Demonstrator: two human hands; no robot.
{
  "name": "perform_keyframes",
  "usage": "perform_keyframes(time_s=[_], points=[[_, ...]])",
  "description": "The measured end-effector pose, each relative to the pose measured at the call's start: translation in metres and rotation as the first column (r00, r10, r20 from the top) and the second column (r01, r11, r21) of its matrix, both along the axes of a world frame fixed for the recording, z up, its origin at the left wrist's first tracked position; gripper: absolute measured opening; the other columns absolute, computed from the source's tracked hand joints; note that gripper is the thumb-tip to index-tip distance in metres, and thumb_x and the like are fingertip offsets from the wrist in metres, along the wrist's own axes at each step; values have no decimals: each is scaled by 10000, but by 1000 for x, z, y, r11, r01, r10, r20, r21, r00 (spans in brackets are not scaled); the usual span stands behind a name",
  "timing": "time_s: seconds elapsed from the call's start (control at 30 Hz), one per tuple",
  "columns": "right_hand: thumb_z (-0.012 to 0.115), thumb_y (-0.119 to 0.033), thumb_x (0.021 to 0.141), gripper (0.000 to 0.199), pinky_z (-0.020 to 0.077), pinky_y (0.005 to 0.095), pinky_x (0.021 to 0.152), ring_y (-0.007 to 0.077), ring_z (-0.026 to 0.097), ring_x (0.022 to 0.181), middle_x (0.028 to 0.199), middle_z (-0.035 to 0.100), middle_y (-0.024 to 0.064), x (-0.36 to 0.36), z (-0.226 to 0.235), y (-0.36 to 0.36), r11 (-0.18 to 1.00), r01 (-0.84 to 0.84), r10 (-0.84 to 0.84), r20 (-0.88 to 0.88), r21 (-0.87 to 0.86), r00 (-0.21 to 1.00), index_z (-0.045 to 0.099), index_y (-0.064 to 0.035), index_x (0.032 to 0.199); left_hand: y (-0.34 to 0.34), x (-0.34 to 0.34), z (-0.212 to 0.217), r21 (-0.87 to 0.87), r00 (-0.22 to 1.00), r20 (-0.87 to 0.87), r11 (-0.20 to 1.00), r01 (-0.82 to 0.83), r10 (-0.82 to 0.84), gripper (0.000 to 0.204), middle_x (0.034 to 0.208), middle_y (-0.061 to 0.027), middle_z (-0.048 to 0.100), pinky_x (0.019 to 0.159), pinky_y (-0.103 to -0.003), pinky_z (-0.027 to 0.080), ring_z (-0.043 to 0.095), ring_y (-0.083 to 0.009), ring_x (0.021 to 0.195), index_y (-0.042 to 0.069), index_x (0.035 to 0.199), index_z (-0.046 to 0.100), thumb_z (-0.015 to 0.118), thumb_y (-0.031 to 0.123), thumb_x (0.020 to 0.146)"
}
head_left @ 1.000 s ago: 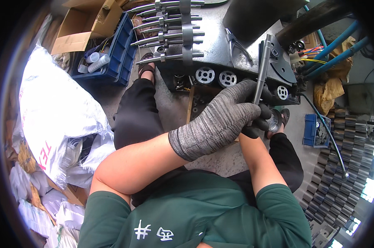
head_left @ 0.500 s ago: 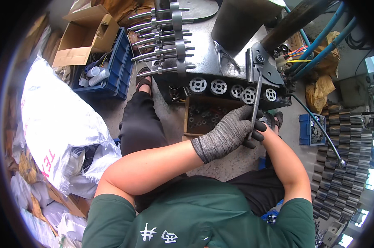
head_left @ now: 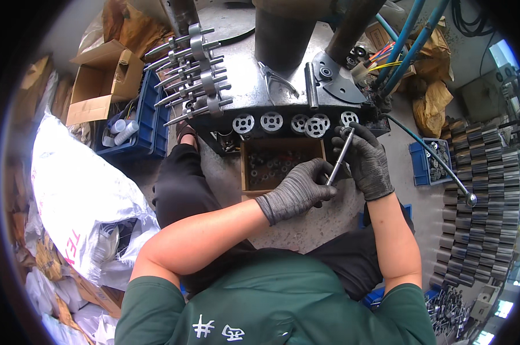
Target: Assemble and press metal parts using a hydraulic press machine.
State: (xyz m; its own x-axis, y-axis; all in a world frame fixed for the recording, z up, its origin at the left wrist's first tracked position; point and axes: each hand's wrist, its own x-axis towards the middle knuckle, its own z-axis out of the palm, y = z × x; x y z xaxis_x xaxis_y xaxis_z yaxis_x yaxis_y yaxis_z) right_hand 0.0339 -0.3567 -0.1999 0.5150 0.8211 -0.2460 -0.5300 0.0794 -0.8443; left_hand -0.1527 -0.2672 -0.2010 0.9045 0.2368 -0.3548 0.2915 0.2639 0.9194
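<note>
A slim metal rod (head_left: 341, 155) slants between my two gloved hands, its far end tipped to the right. My left hand (head_left: 297, 192), in a grey glove, pinches the near end between thumb and fingers. At the far end, the curled fingers of my right hand (head_left: 370, 164) close on the rod, where a small round metal piece (head_left: 345, 132) shows at the fingertips; its exact kind is hard to make out. Just beyond, slotted metal discs (head_left: 271, 121) stand along the front of the steel bench (head_left: 242, 66).
On the bench are a rack of shafts with round collars (head_left: 205, 77), pliers (head_left: 276, 80), a metal tube (head_left: 311, 86) and a fan-shaped plate (head_left: 343, 86). A wooden box of small rings (head_left: 245, 172) sits below. A long-handled lever (head_left: 438, 161) juts out right, near stacked metal cylinders (head_left: 481, 213).
My right hand has come up from beneath my left hand to the rod's far end. The rod tilts more to the right. The view has shifted, moving the bench leftward in the picture.
</note>
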Motion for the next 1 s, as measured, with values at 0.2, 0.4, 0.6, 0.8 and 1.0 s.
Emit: perform_keyframes(time_s=[0.2, 0.4, 0.6, 0.8, 1.0], points=[[582, -22, 950, 339, 581, 415, 931, 323, 679, 1092, 1217, 656, 205, 1, -2, -5, 995, 43, -42, -18, 88, 999, 576, 24, 1286, -3, 5, -7, 56, 999, -35, 998, -1, 3, 410, 910, -62, 641, 658, -279, 581, 646, -119, 803, -5, 1184, 577, 770, 160, 862], [581, 10, 939, 287, 561, 391, 968, 273, 681, 1054, 1128, 687, 152, 12, -10, -11, 984, 28, -48, 110, 178, 993, 593, 4, 1225, -8, 8, -8, 13, 1000, -8, 1000, -7, 7, 381, 922, -66, 651, 690, -291, 586, 652, -124, 821, -5, 1200, 587, 730, 160, 888], [634, -151, 961, 305, 556, 377, 929, 256, 682, 994, 1061, 705, 144, 0, 4, -6, 994, 111, -109, -114, 14, 987, 599, -1, 1224, -9, 6, -8, 38, 1000, -15, 999, -21, 22, 412, 971, -83, 663, 727, -294, 589, 658, -137, 858, -10, 1255, 581, 706, 156, 899], [622, -234, 975, 383, 568, 382, 866, 263, 700, 893, 972, 706, 144, -5, 6, -6, 999, -35, 34, -120, -9, 992, 592, 25, 1256, -6, 6, -15, 85, 999, 48, 996, -8, 4, 395, 1034, -69, 663, 747, -295, 588, 652, -133, 911, -6, 1257, 591, 702, 167, 919], [633, -264, 965, 417, 564, 360, 845, 234, 686, 879, 930, 692, 128, -12, 0, 2, 999, -30, 29, 56, 12, 998, 589, 33, 1253, -3, 3, -19, 83, 996, 84, 996, -34, 27, 355, 1079, -44, 670, 763, -277, 569, 642, -116, 931, 36, 1267, 601, 681, 157, 942]])
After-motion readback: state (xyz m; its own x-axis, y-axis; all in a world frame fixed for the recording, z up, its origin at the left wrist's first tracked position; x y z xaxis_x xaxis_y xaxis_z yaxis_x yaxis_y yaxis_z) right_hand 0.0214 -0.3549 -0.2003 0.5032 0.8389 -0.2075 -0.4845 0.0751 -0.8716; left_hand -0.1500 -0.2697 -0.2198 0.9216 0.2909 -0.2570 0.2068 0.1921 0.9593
